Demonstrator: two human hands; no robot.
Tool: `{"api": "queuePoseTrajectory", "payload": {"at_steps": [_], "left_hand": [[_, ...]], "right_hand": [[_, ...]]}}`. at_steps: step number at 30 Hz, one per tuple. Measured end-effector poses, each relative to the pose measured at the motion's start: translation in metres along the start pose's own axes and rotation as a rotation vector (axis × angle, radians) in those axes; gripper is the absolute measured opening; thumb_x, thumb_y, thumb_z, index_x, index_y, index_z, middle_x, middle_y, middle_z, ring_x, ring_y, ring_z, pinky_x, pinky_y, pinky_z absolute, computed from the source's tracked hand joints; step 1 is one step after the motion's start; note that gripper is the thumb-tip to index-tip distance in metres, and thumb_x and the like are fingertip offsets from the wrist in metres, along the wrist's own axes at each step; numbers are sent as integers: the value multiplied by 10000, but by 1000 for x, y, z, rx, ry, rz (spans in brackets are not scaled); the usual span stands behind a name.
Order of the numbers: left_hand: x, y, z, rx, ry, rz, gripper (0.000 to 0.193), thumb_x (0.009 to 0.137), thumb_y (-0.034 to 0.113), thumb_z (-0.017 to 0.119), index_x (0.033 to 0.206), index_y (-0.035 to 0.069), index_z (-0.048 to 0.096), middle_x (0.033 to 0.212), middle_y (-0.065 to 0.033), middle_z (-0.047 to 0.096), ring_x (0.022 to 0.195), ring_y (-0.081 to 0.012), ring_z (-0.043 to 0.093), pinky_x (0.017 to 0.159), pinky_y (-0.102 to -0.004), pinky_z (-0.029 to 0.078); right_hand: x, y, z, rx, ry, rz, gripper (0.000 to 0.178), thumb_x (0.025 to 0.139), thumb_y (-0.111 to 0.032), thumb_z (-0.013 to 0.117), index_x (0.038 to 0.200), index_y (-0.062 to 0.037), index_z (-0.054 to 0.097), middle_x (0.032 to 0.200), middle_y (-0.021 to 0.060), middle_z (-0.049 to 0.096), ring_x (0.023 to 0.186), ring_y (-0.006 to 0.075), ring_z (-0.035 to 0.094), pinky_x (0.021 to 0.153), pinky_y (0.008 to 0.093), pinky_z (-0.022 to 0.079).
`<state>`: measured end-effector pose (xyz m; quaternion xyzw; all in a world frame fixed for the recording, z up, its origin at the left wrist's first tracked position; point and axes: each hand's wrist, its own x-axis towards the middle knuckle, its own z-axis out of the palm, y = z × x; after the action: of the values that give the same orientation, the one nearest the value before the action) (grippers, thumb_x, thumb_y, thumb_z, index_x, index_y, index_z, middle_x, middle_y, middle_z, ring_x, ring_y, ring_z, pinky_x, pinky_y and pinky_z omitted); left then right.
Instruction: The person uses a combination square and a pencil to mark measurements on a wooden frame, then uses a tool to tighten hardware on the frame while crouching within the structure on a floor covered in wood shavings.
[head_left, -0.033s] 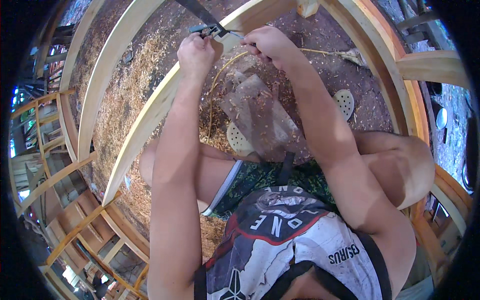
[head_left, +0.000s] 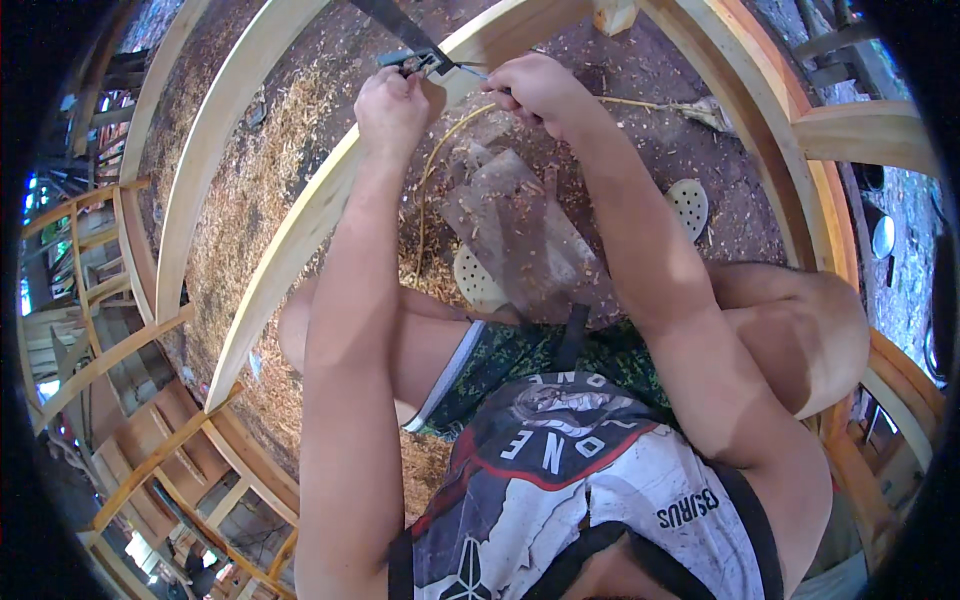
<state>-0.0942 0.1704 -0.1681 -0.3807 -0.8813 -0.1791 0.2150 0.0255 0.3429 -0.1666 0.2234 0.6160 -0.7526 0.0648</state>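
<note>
My left hand is up at the top of the view, its fingers closed around a dark metal fitting joined to a long flat dark bar. The piece looks like a bar clamp, lying against a curved pale wooden rib. Facing it from the right, my right hand is closed on a thin metal rod whose tip reaches the fitting. Its grip end is hidden in my fingers.
Curved wooden frames rise left and right. Wood shavings cover the ground. A yellow cord runs behind my arms. A flat board lies between perforated clogs near my crossed legs.
</note>
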Motion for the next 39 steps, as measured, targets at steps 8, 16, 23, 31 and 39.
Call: {"api": "queuePoseTrajectory", "payload": {"at_steps": [8, 16, 23, 31, 39], "left_hand": [[2, 5, 1, 7, -5, -17, 149, 772, 134, 670, 699, 4, 661, 802, -127, 659, 761, -327, 639, 709, -429, 521], [1, 2, 1, 3, -4, -13, 165, 792, 149, 660, 718, 1, 656, 795, -144, 652, 756, -336, 637, 713, -442, 516], [4, 8, 0, 42, -65, -27, 174, 803, 151, 655, 722, -3, 652, 801, -147, 652, 749, -337, 633, 706, -442, 507], [9, 6, 6, 35, -8, 58, 167, 782, 138, 672, 699, -2, 634, 808, -150, 657, 730, -343, 630, 696, -447, 507], [9, 5, 7, -1, -14, 61, 161, 780, 143, 678, 709, 3, 643, 800, -148, 657, 727, -341, 634, 688, -443, 510]], "right_hand": [[14, 14, -8, -49, 23, -36, 208, 813, -174, 612, 710, -1, 665, 538, 48, 540, 406, 143, 414, 377, 347, 301], [17, 19, -4, -271, 31, -277, 187, 793, -171, 615, 744, -5, 684, 573, 91, 581, 427, 179, 481, 399, 364, 378], [22, 67, -22, -235, 142, -210, 146, 831, -154, 580, 758, -30, 609, 591, 6, 504, 508, 97, 405, 478, 290, 305], [17, 73, -14, -298, 245, -121, 264, 805, -116, 551, 1017, -5, 662, 779, 67, 631, 749, 153, 577, 706, 307, 457], [15, 73, -5, -294, 316, -196, 326, 898, -177, 538, 1173, -28, 628, 868, 84, 657, 785, 169, 607, 753, 326, 485]]}}
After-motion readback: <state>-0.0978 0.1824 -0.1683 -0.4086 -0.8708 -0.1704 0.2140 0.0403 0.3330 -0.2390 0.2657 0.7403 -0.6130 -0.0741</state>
